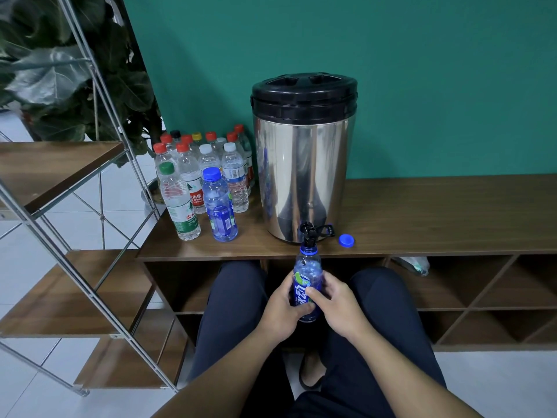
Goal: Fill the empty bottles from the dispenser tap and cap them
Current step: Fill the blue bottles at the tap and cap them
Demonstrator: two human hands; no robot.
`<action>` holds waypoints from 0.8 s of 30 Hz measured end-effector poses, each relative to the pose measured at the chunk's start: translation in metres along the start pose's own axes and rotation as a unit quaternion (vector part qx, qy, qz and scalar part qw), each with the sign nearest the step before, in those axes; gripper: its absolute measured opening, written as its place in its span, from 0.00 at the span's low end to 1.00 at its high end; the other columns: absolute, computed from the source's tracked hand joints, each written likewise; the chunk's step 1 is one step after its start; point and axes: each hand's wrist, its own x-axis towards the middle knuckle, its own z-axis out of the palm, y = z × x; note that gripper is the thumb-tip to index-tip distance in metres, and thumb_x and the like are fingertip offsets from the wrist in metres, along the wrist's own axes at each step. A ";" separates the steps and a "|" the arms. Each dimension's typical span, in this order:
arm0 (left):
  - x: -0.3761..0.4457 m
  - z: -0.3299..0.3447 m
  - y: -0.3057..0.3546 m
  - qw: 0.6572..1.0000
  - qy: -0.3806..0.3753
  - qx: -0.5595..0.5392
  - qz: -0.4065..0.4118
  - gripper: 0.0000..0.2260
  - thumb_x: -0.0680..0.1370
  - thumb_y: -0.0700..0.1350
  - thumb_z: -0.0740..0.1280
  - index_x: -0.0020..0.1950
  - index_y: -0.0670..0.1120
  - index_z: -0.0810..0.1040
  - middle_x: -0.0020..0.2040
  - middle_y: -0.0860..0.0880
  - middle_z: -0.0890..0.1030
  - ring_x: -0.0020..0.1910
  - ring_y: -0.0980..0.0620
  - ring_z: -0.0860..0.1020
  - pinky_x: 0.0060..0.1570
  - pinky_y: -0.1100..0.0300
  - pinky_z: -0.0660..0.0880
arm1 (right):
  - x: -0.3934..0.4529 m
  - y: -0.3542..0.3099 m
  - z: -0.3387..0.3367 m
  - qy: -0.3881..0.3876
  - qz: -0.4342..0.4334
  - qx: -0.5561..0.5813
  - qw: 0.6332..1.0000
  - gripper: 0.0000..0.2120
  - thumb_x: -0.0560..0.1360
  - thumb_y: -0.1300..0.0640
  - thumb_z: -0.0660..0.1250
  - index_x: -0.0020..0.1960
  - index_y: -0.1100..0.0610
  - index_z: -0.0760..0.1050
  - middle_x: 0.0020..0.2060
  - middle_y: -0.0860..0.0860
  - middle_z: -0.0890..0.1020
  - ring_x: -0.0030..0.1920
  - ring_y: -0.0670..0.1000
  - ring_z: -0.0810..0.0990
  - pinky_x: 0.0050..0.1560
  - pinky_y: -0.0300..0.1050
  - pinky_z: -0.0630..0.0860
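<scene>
An uncapped blue bottle [307, 273] stands upright with its open mouth right under the black tap [309, 232] of the steel dispenser [303, 164]. My left hand [281, 307] grips the bottle's lower body from the left. My right hand [336, 300] holds it from the right, thumb across the label. Its blue cap [346, 240] lies loose on the wooden bench top [437, 212], just right of the tap. No water stream can be made out.
Several capped bottles [205, 176] cluster on the bench left of the dispenser, a blue one [218, 206] and a green-capped one [177, 203] in front. A metal-framed shelf [75, 206] stands at left. Open cubbies [452, 297] sit under the bench, my knees in front.
</scene>
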 end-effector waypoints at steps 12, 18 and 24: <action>0.001 -0.001 -0.002 1.000 -0.003 0.004 -0.003 0.34 0.79 0.29 0.76 0.81 0.51 0.73 0.69 0.51 0.86 0.69 0.50 0.84 0.73 0.50 0.79 | -0.001 -0.002 0.000 0.001 0.008 0.012 1.000 0.17 0.84 0.63 0.74 0.70 0.51 0.82 0.60 0.48 0.90 0.63 0.51 0.88 0.70 0.60 0.82; 0.001 -0.001 -0.002 1.000 -0.003 0.009 -0.006 0.35 0.78 0.30 0.76 0.81 0.52 0.73 0.68 0.51 0.86 0.69 0.50 0.84 0.74 0.47 0.78 | -0.001 -0.002 0.000 0.001 0.005 0.007 1.000 0.18 0.84 0.63 0.74 0.71 0.50 0.82 0.61 0.47 0.90 0.63 0.50 0.88 0.70 0.59 0.82; 0.001 -0.002 -0.002 1.000 -0.003 0.014 -0.004 0.34 0.78 0.31 0.76 0.81 0.53 0.74 0.68 0.51 0.86 0.68 0.51 0.84 0.74 0.46 0.78 | 0.000 -0.001 0.000 -0.001 0.002 0.007 1.000 0.18 0.84 0.62 0.74 0.72 0.49 0.81 0.62 0.47 0.89 0.64 0.50 0.88 0.71 0.59 0.82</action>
